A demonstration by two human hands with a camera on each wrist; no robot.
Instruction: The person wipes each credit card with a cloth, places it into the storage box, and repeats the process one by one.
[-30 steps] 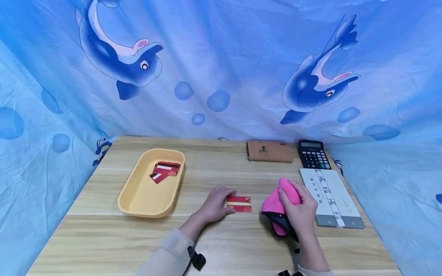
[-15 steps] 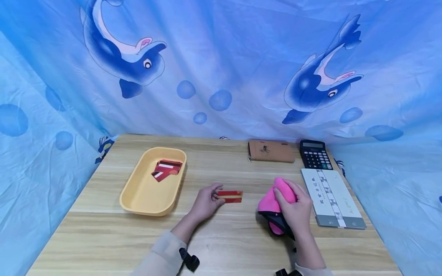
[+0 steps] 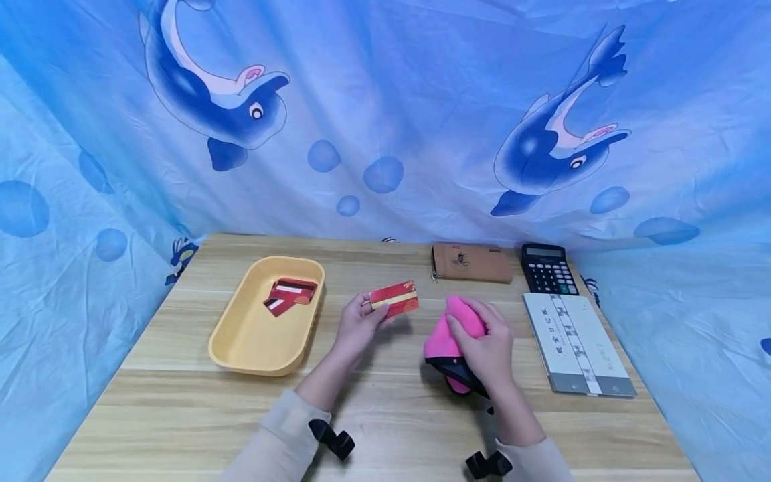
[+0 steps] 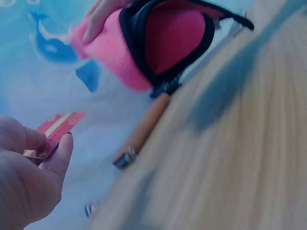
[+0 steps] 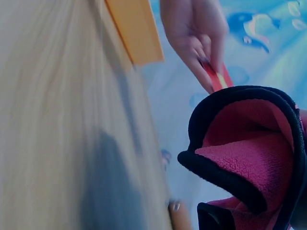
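My left hand (image 3: 355, 329) pinches a red card (image 3: 394, 298) with a gold stripe between thumb and fingers, raised over the table with its shadow below. To its right, my right hand (image 3: 490, 348) grips a soft pink pouch (image 3: 444, 340) with black edging. In the left wrist view the pouch (image 4: 175, 40) gapes, its pink lining showing, and the card (image 4: 57, 127) is below and left of it. The right wrist view looks into the pouch mouth (image 5: 244, 158), a folded flap inside, with the card just beyond its rim.
A yellow tray (image 3: 241, 348) at the left holds several red cards (image 3: 293, 292). Along the back lie a brown wallet (image 3: 472, 263) and a black calculator (image 3: 547, 269). A pale account book (image 3: 575, 345) lies at the right, and a blue dolphin curtain (image 3: 421, 100) surrounds the wooden table.
My left hand has taken hold of the card lying on the table and lifted it up and away from me. My right hand has brought the pouch leftward, closer to the card.
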